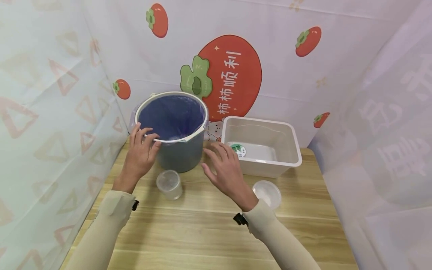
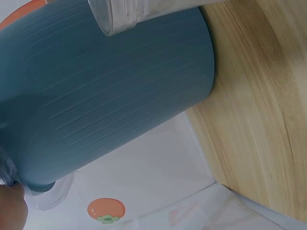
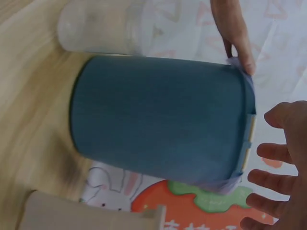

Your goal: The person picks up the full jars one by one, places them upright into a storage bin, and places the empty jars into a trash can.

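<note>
Head view: left hand (image 1: pixel 140 155) on bin rim (image 1: pixel 162 140)

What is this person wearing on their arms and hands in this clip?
Both hands, the left hand and the right hand, are bare: no gloves, and no rings or watch that I can make out. Both arms wear long, close-fitting cream sleeves that end at the wrists. A small black clip or strap piece sits at each cuff, likely part of the wrist camera mounts.

White characters 柿柿顺利 on the backdrop's big red persimmon (image 1: pixel 233 71); bin sticker (image 1: pixel 238 150) unreadable.
</note>
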Demonstrator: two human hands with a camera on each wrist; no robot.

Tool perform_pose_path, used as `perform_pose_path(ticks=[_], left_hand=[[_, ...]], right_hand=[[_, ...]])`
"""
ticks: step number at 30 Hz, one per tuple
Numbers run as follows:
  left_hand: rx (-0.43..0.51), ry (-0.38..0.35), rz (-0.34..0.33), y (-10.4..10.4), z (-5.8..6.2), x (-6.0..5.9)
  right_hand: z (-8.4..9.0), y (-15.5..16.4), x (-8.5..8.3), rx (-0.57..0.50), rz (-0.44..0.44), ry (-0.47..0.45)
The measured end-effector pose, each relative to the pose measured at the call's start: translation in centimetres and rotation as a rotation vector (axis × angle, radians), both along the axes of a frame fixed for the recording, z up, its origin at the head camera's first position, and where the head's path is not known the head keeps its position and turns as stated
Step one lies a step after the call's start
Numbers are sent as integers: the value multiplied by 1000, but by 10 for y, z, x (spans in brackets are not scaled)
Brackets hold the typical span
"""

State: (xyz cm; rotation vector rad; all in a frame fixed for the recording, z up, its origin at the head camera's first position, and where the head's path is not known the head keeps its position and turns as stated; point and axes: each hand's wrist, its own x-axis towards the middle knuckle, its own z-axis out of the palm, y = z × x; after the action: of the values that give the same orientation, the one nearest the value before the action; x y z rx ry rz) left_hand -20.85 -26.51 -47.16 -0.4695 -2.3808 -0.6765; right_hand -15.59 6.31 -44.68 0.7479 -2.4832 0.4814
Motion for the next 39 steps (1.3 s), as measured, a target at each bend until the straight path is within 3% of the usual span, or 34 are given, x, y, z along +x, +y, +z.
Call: perform_pose_path(ticks=[7, 17, 22, 31, 39], left_hand=[[4, 27, -8, 1, -1, 0], [-1, 28, -12, 3, 1, 0], [8, 49, -19, 4, 0, 0], [26, 81, -21, 3, -1, -1], [21, 80, -17, 4, 0, -1]], right_hand=[[-29, 27, 12, 34, -55, -55], [-74, 69, 27, 50, -113, -44], [-92, 93, 33, 62, -185, -99], [-110, 135, 39, 78, -288, -247], [-125, 158, 41, 74, -304, -196]])
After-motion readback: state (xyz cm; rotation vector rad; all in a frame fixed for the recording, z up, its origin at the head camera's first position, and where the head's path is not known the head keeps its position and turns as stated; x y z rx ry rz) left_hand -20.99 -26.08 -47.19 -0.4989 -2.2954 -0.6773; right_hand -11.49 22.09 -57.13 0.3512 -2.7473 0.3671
